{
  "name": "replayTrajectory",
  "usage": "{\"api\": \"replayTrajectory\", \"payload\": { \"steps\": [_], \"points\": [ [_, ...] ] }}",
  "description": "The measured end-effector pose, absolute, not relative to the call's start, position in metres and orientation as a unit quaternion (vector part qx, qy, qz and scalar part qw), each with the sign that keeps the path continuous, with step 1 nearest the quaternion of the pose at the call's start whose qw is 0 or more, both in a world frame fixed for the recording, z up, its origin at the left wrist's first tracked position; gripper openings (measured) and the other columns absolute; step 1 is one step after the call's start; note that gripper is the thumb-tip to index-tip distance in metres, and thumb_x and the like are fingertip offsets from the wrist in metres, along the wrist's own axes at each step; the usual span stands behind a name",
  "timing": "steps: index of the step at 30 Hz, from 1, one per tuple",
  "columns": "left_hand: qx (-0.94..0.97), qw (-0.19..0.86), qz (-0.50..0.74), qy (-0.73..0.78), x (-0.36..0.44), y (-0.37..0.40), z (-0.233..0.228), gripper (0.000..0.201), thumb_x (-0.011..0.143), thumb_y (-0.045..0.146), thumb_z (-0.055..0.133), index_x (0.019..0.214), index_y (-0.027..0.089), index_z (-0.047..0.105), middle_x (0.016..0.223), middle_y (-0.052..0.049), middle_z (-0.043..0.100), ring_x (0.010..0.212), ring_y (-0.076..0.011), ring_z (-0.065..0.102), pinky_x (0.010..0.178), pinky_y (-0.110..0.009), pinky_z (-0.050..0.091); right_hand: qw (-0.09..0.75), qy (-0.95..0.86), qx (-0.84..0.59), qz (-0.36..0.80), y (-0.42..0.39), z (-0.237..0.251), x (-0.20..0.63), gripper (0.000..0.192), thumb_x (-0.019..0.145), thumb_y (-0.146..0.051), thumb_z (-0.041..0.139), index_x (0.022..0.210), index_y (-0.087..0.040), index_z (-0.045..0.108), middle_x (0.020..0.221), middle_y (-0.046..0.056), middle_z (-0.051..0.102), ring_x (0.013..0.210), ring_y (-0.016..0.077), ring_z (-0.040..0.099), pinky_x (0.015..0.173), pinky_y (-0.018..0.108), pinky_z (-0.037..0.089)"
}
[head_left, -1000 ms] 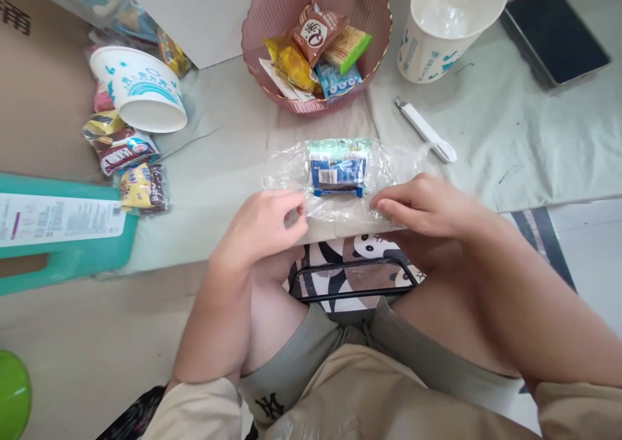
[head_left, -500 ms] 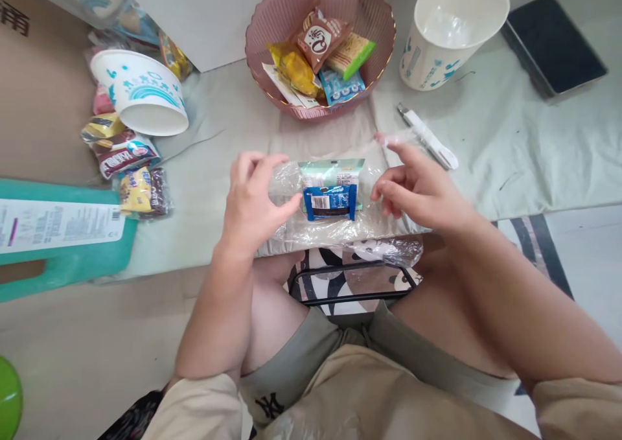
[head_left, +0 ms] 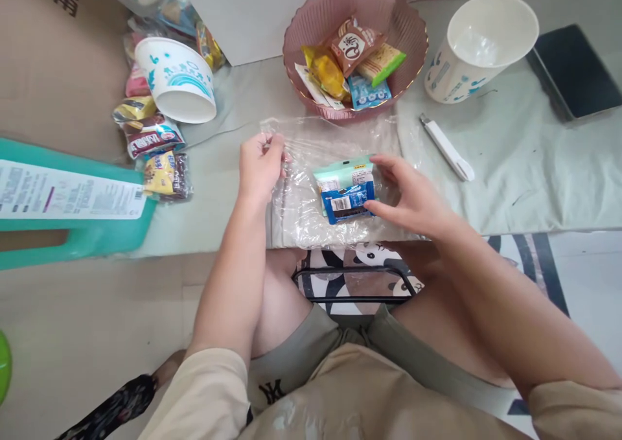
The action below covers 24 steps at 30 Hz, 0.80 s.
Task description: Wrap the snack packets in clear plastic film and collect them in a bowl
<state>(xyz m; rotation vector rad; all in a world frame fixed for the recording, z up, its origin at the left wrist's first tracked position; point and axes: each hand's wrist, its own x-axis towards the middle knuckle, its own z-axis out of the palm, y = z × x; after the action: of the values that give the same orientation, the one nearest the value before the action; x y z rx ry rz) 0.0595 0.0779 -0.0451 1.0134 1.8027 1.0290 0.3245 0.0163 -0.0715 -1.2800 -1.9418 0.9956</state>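
A clear plastic film [head_left: 301, 216] lies spread on the cloth-covered table in front of me. On it rest a blue snack packet [head_left: 346, 201] with a barcode and, partly beneath, a pale green snack packet [head_left: 340, 175]. My left hand [head_left: 262, 164] is closed in a pinch on the film's left edge. The thumb of my right hand [head_left: 413, 194] touches the blue packet's right side, while its forefinger reaches the green packet's upper right corner. The other fingers of that hand are partly hidden behind the packets' edge.
Behind the film stands a pink ribbed bowl [head_left: 296, 57] of wrapped snacks. To its right are a paper tub [head_left: 457, 70], a white utility knife [head_left: 447, 148] and a dark phone-like device [head_left: 573, 70]. A tipped paper tub [head_left: 179, 80], bagged snacks [head_left: 155, 135] and a teal container [head_left: 97, 229] lie left.
My left hand has closed on the film's edge and drawn it up and left, flattening it. My right hand has moved from the film onto the packets, which now sit slightly tilted.
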Motion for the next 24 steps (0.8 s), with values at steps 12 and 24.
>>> {"api": "replayTrajectory", "payload": {
  "steps": [12,24],
  "points": [
    [0.401,0.686,0.291,0.534,0.062,0.03,-0.031,0.026,0.068,0.031,0.083,0.071,0.017,0.062,0.078,0.0,0.067,0.081,-0.015,0.068,0.076,-0.029,0.058,0.262,-0.778,-0.473,0.32,0.011,-0.071,0.315,0.097,0.077,-0.03,0.072,0.162,-0.021,0.027,0.153,0.016,0.054,0.137,0.0402,0.056,0.115,0.06,0.048],
    [0.258,0.648,0.402,0.593,0.089,0.056,-0.032,0.016,0.075,0.025,0.07,0.079,0.018,0.056,0.088,-0.004,0.076,0.072,-0.014,0.073,0.048,-0.018,0.046,0.36,-0.744,-0.512,0.234,0.013,-0.076,0.317,0.056,0.085,-0.034,0.069,0.136,-0.026,0.049,0.135,0.013,0.067,0.126,0.0352,0.065,0.107,0.057,0.053]
  ]
}}
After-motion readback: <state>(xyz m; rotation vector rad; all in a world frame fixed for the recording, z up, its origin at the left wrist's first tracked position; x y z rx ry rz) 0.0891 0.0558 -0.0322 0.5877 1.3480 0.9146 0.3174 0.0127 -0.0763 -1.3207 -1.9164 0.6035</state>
